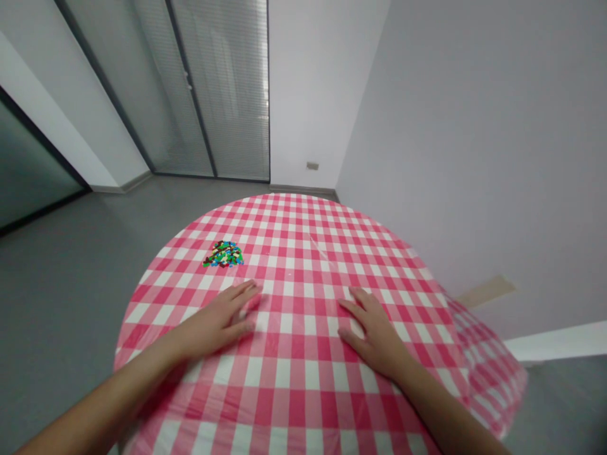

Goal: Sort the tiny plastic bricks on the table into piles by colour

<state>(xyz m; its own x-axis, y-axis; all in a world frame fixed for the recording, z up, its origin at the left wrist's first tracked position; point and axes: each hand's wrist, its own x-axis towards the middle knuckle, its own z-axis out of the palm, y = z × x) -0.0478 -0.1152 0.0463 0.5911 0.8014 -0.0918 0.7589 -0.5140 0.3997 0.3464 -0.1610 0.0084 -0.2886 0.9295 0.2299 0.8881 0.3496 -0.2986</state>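
My left hand point(220, 318) is over the left part of a round table, with its fingers apart and nothing in them. Just beyond it lies a heap of small colourful pieces point(224, 254) in green, blue, brown and cream, too small to name. My right hand point(372, 328) rests toward the right of the table, palm down, its fingers spread and holding nothing. Under both hands is a pink-and-white checked tablecloth point(297, 344), slightly wrinkled near the front edge.
A plain wall point(474, 139) stands close along the table's right side, where the cloth hangs down. Glass doors with blinds point(227, 95) are behind the table. Grey floor point(61, 303) stretches out at the left. A small wall socket point(312, 166) sits low on the back wall.
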